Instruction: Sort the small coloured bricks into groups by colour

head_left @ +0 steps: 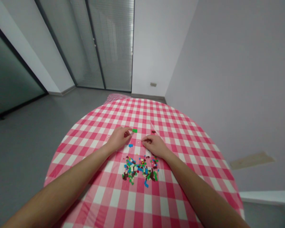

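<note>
Two bare hands rest over a round table covered in red-and-white checked cloth. The left hand is half curled, its forefinger stretched to a flat green brick at its two o'clock, seemingly touching it; whether it grips the brick, I cannot tell. The right hand is narrowed, thumb close to the curled fingers; whether anything is pinched there is unclear. Taking the gap between the hands as centre, the green brick lies near twelve, a blue brick near eight, a dark brown brick near two, and a loose multicoloured pile at six.
</note>
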`<action>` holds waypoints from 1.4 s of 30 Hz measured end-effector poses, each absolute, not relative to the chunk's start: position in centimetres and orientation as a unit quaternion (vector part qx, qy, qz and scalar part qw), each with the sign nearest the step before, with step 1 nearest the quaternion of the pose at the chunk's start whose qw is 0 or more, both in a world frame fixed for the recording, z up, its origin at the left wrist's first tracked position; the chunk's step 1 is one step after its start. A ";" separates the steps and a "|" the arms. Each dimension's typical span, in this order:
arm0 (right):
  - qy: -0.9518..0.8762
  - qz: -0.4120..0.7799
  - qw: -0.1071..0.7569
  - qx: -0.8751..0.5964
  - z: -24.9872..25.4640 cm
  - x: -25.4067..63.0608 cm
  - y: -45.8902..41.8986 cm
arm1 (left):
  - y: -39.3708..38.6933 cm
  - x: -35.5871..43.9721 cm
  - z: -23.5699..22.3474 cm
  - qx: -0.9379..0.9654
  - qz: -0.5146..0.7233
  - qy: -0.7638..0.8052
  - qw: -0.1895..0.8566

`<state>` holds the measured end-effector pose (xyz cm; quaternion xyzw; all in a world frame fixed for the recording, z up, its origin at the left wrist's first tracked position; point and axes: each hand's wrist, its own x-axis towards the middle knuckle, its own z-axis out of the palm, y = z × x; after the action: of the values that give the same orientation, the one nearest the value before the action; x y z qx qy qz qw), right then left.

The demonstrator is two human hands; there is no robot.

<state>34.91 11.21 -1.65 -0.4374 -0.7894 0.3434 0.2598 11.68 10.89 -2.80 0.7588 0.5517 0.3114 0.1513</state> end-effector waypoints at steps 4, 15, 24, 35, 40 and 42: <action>-0.793 0.336 0.256 -0.439 -1.5 34.9 11.2 | 10.8 11.6 -2.3 0.773 0.289 0.561 0.063; -0.791 0.340 0.269 -0.432 -1.8 34.8 11.2 | 9.9 11.3 -2.3 0.821 0.192 0.538 0.004; -0.784 0.349 0.259 -0.442 -1.6 34.9 11.1 | 9.6 11.9 -1.7 0.831 0.174 0.528 0.014; -0.792 0.340 0.260 -0.436 -1.7 34.9 11.2 | 9.6 12.3 -1.7 0.838 0.151 0.524 0.007; -0.791 0.341 0.260 -0.437 -1.6 34.9 11.1 | 9.4 12.6 -1.5 0.835 0.149 0.530 0.005; -0.791 0.341 0.259 -0.438 -1.6 34.9 11.1 | 9.4 12.7 -1.5 0.835 0.148 0.530 0.002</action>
<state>34.91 11.09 -1.58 -0.4377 -0.7907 0.3406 0.2593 12.68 9.38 -1.49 0.8348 0.5302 0.1483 0.0023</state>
